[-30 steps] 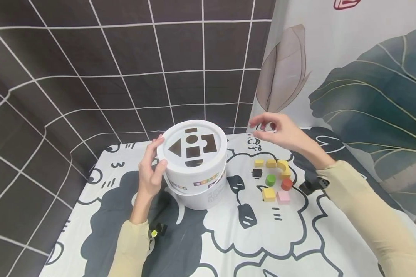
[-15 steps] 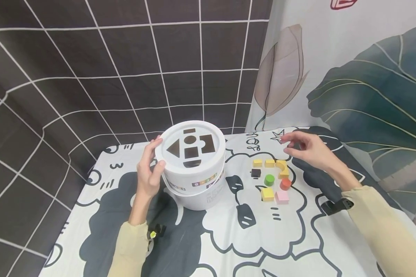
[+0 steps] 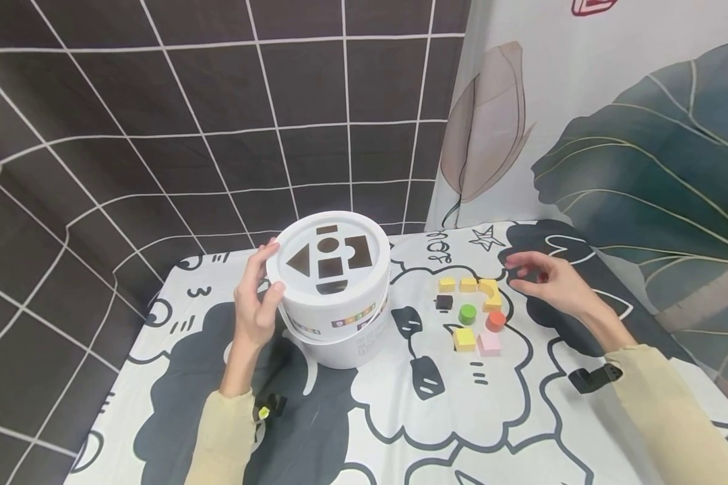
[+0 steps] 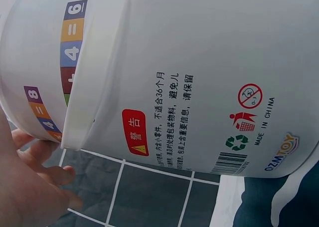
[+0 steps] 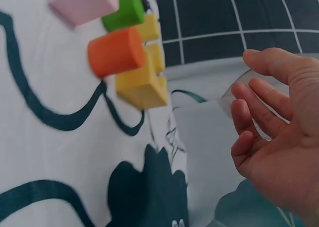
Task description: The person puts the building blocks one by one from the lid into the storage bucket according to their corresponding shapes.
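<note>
A white bucket (image 3: pixel 334 350) with a shape-sorter lid (image 3: pixel 306 289) stands left of centre in the head view. The lid has a triangle, circle and other cut-outs. My left hand (image 3: pixel 257 300) holds the bucket's left side by the lid, thumb in front and fingers behind. Right of it lie toy blocks: a yellow cube (image 3: pixel 464 339), a pink block (image 3: pixel 489 344), a green cylinder (image 3: pixel 468 314), an orange cylinder (image 3: pixel 495 321), a black block (image 3: pixel 443 302), a yellow arch (image 3: pixel 490 289) and two small yellow blocks (image 3: pixel 446 285). Beyond the arch hovers my right hand (image 3: pixel 549 279), empty, fingers loosely bent.
A black-and-white cartoon cloth (image 3: pixel 461 417) covers the table. Behind rises a dark gridded curtain (image 3: pixel 303 81), close to the bucket's back. A leaf-patterned curtain (image 3: pixel 661 155) hangs at the right, past my right hand.
My right hand has moved right and slightly nearer, away from the bucket to beside the blocks. My left hand stays at the bucket. The blocks lie as before.
</note>
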Tool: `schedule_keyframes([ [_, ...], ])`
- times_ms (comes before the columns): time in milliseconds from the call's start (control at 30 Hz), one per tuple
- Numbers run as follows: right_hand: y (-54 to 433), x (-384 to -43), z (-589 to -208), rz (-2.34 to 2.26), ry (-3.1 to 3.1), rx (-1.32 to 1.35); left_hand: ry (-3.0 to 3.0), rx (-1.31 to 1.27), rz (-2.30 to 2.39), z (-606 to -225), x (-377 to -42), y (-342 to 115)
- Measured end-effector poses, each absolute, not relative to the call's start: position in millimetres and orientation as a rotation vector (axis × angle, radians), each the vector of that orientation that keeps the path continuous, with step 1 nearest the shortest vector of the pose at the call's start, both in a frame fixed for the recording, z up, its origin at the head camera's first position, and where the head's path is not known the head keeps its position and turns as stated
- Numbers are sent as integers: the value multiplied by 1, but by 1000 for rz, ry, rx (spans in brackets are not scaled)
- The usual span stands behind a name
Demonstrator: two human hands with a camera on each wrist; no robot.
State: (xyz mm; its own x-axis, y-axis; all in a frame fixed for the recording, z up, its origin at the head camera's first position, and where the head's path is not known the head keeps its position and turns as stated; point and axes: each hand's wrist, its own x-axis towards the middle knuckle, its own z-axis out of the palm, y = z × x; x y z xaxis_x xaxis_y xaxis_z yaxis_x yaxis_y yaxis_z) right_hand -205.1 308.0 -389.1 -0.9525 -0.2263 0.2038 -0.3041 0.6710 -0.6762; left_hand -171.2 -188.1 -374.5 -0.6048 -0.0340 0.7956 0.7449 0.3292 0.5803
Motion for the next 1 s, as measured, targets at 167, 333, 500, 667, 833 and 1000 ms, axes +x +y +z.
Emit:
schedule_keyframes([
  [167,313,-207,-401,1175,-2792,465,-1859,-630,-1338,-375,-171,-188],
  [333,315,-210,-411,1180,-2857,450,-1853,-634,-1344,-375,-171,-188],
  [500,316,-214,-418,1187,-2912,442,-1858,-631,-1339,-376,-171,-188],
  [667,317,-219,-425,1187,-2943,451,-1862,-633,-1339,-375,-171,-188],
  [833,319,-223,-433,1181,-2960,464,-1869,-631,-1339,-375,-170,-188],
  [1000,320,-225,-438,1177,-2978,480,-1876,-624,-1339,-375,-170,-188],
])
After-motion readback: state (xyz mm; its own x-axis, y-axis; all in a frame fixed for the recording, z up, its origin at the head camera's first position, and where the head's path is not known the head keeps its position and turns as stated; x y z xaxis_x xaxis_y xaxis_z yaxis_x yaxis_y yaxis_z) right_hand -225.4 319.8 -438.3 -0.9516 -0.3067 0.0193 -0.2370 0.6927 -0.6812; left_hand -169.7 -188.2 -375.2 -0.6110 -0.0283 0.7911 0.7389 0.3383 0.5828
